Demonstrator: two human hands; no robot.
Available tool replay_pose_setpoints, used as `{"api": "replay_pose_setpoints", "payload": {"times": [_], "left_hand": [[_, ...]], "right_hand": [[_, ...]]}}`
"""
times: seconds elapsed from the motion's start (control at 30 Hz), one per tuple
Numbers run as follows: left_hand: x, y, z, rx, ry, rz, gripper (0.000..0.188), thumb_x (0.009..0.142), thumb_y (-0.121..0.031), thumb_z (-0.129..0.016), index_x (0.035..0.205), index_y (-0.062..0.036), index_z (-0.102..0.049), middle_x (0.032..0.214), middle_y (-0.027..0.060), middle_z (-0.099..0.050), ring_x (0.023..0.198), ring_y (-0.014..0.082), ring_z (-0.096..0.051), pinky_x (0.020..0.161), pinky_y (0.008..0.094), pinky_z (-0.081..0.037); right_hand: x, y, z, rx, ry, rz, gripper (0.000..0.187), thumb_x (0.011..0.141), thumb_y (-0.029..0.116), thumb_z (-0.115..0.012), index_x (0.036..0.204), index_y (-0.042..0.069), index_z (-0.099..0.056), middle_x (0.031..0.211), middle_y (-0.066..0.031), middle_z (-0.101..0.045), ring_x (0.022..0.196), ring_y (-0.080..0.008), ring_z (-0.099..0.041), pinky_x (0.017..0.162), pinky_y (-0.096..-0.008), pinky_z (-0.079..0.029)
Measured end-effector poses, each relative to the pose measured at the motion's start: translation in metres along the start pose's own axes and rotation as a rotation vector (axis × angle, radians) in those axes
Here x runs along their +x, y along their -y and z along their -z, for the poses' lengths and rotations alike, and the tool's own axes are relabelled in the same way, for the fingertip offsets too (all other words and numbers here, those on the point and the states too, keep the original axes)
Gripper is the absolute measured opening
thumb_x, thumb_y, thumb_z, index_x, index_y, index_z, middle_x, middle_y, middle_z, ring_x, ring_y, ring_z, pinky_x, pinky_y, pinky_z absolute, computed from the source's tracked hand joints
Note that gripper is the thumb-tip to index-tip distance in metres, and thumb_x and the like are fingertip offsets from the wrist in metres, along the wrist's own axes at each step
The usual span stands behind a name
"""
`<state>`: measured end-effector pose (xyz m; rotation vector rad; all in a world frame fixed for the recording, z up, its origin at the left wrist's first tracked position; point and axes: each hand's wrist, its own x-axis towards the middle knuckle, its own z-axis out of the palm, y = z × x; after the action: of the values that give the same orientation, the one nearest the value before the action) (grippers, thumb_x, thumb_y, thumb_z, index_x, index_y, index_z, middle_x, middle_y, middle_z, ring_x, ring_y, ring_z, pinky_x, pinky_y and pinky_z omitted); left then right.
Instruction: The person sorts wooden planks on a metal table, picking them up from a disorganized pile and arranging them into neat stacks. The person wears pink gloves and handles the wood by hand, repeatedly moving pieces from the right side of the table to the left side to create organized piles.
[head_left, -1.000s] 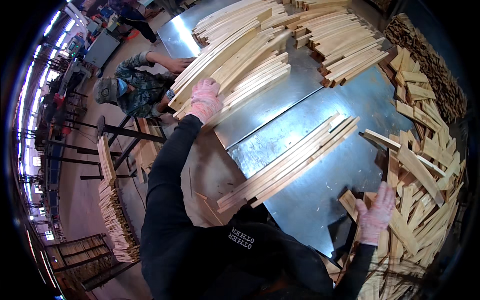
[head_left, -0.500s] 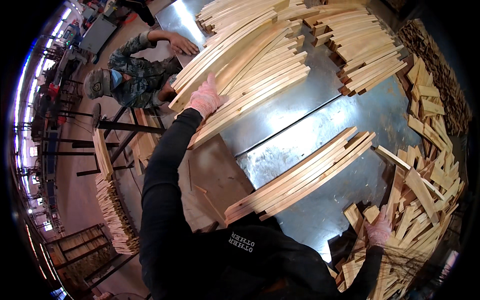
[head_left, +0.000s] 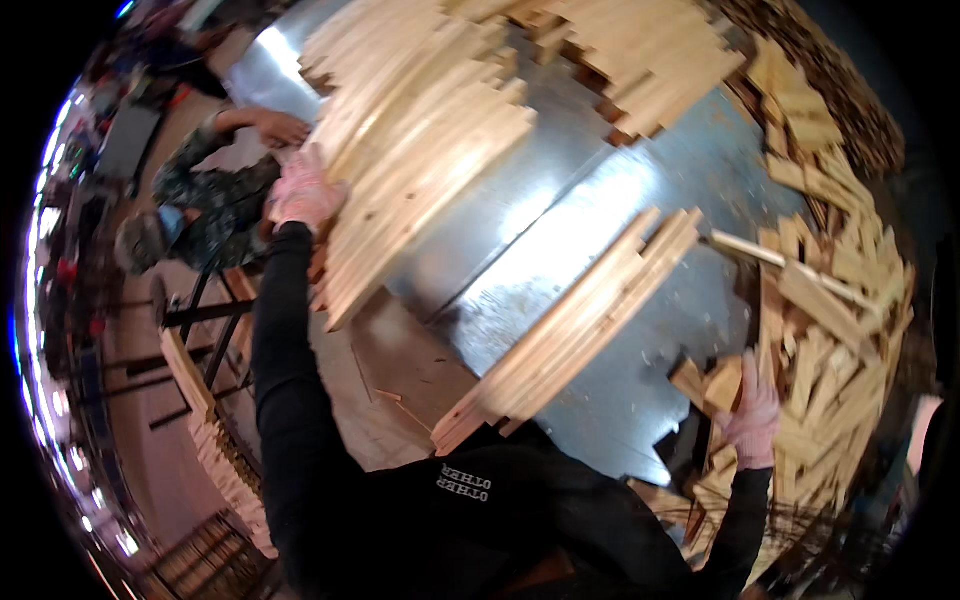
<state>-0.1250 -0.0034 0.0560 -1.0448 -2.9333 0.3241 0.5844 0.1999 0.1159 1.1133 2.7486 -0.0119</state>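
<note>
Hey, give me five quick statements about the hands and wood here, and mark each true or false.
1. The left hand is at the left end of the large wood stack. True.
2. The right hand is beside loose wooden pieces. True.
3. Both hands are bare. False: both wear pinkish gloves.
4. Some wooden strips rest on the metal table. True.
5. Nobody else is nearby. False: a co-worker is at the left.

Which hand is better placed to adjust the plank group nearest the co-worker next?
Likely the left hand: it is at the left edge of the plank group, while the right hand is across the table, by the loose wood.
</note>
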Motion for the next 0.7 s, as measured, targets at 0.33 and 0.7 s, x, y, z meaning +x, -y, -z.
{"api": "replay_pose_setpoints", "payload": {"times": [0.33,0.7], "left_hand": [[-0.135,-0.139,-0.011,-0.962,0.077,-0.622,0.084,0.09,-0.042,-0.066,0.154,-0.0024,-0.028,0.155,0.0225,-0.036,0.14,0.0329,-0.041,0.109,0.0396,-0.041],[-0.299,-0.292,0.017,-0.235,0.416,-0.529,0.127,0.068,-0.062,-0.078,0.157,0.0009,-0.012,0.159,0.0358,-0.01,0.147,0.052,-0.015,0.117,0.0579,-0.02]], "right_hand": [[0.108,-0.013,0.205,1.248,-0.353,-0.452,0.064,0.089,0.056,-0.067,0.122,0.001,-0.061,0.1,-0.0122,-0.068,0.086,-0.0204,-0.069,0.081,-0.0338,-0.057],[0.167,0.076,-0.186,0.865,0.107,-0.38,0.049,0.1,0.039,-0.047,0.115,-0.005,-0.06,0.087,-0.0244,-0.068,0.081,-0.034,-0.07,0.074,-0.0421,-0.057]]}}
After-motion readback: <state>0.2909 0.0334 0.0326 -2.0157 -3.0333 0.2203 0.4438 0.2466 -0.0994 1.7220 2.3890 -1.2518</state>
